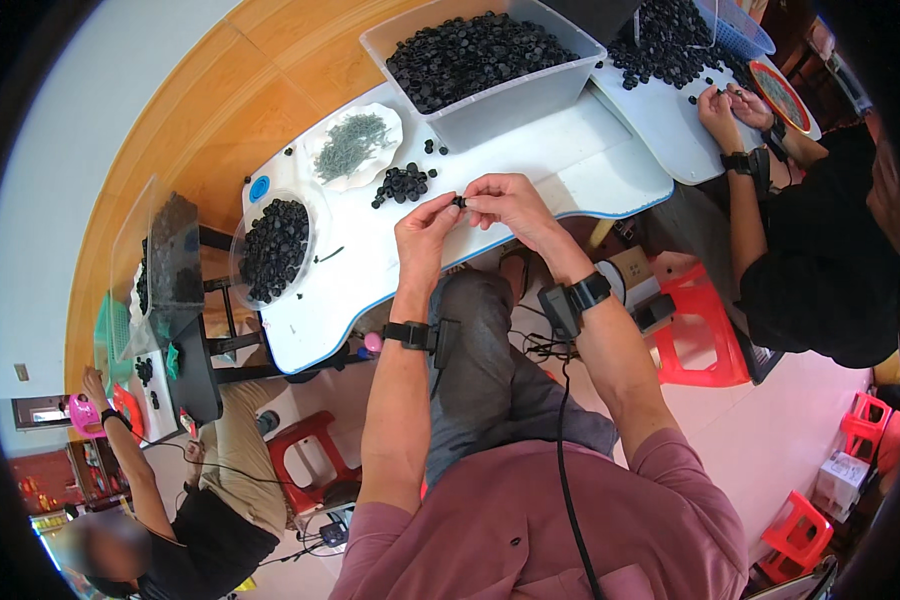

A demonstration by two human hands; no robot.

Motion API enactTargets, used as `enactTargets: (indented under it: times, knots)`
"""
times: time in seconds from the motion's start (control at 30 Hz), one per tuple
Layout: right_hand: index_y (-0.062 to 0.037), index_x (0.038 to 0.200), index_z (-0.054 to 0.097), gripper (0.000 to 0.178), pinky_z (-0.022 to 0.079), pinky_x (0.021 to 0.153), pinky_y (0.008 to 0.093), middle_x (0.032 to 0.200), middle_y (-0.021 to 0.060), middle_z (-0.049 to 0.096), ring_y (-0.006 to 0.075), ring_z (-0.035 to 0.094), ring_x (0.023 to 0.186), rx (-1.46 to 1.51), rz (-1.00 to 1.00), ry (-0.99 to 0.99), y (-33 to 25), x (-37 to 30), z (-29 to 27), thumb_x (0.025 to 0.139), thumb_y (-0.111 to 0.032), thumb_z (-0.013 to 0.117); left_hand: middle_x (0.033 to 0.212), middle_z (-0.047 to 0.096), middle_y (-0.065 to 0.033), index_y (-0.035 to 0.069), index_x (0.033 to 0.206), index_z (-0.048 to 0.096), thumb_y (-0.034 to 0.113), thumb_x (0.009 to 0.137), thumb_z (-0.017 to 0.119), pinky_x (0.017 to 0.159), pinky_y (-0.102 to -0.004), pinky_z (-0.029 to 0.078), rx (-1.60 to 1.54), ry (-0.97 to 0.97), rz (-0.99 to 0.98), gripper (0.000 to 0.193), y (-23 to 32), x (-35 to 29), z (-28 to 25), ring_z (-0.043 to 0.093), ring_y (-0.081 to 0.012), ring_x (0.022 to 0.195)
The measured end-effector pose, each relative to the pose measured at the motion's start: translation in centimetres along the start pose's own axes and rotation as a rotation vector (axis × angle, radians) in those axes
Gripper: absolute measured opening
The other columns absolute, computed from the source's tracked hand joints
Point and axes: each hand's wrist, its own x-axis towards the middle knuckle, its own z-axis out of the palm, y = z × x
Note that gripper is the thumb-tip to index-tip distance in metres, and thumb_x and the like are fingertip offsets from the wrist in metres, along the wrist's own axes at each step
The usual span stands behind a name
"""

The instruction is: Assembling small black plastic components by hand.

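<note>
Maroon cloth of a short-sleeved shirt (540, 520) sits closest, the person's forearms reaching out from it to the edge of a white table (580, 150). Both hands meet just over that edge: the left hand (423, 238) pinches a small black piece (459, 201) between thumb and fingertips, and the right hand (511, 208) pinches at it from the other side. Such a two-sided hold probably keeps so tiny a thing steady, near the body and easy to look down on. Its exact shape is too small to tell from where I stand.

Just beyond the left hand lies a loose pile (402, 184) of similar black pieces, seemingly put there to be within short reach. Behind it, a white plate (390, 117) carries a heap of thin grey-green bits (352, 143), its raised rim likely stopping them from scattering. To the left, a round clear bowl (237, 258) holds more black pieces near the table's edge. Farther back, a big grey tub (515, 108) is piled with them, its tall walls suited to so large a heap.

Black straps fix a device (562, 310) on the right wrist. At the right, a co-worker (820, 300) handles something small too.
</note>
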Motion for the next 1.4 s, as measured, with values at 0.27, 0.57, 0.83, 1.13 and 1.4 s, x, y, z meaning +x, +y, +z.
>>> enactTargets:
  times: [0.27,0.57,0.83,1.13,1.4]
  knots:
    - [0.0039,0.098,0.071,0.012,0.055,0.058,0.0257,0.078,0.0089,0.071,0.0128,0.067,0.064,-0.175,-0.156,0.144,0.8,0.1,0.7,0.089,-0.002,0.067,0.101,0.073,-0.0113,-0.005,0.115,0.070,0.000,0.092,0.068,0.082,-0.0269,0.056,0.030,0.033,0.010,0.024,0.0,0.0,0.6,0.070,-0.0157,0.092]
    - [0.0060,0.103,0.071,0.015,0.057,0.064,0.0262,0.085,0.0115,0.073,0.0133,0.069,0.071,-0.270,-0.232,0.300,1.8,-0.8,1.9,0.090,0.001,0.065,0.096,0.073,-0.0066,-0.003,0.114,0.072,0.001,0.089,0.070,0.079,-0.0241,0.053,0.180,0.059,0.003,0.025,0.4,-0.2,0.9,0.066,-0.0107,0.087]
    - [0.0039,0.101,0.073,0.015,0.057,0.063,0.0266,0.085,0.0113,0.074,0.0135,0.071,0.072,-0.259,-0.290,0.342,2.2,-0.7,2.1,0.089,0.001,0.065,0.101,0.072,-0.0070,-0.003,0.117,0.070,0.000,0.091,0.069,0.080,-0.0246,0.053,0.134,0.046,0.043,0.026,0.2,-0.1,0.8,0.065,-0.0108,0.089]
    - [0.0037,0.099,0.074,0.014,0.058,0.065,0.0264,0.086,0.0116,0.075,0.0143,0.071,0.074,-0.246,-0.313,0.285,2.8,-0.3,1.2,0.088,0.002,0.066,0.100,0.073,-0.0089,-0.004,0.115,0.071,-0.001,0.089,0.070,0.079,-0.0241,0.054,0.125,0.072,-0.001,0.026,0.1,-0.1,0.7,0.067,-0.0117,0.087]
    - [0.0048,0.097,0.073,0.011,0.058,0.067,0.0266,0.085,0.0124,0.074,0.0150,0.072,0.074,-0.224,-0.318,0.263,2.6,-0.5,1.2,0.088,0.001,0.067,0.101,0.073,-0.0113,-0.005,0.116,0.070,-0.002,0.090,0.069,0.080,-0.0254,0.057,0.140,0.064,-0.002,0.026,0.2,-0.2,1.0,0.068,-0.0136,0.088]
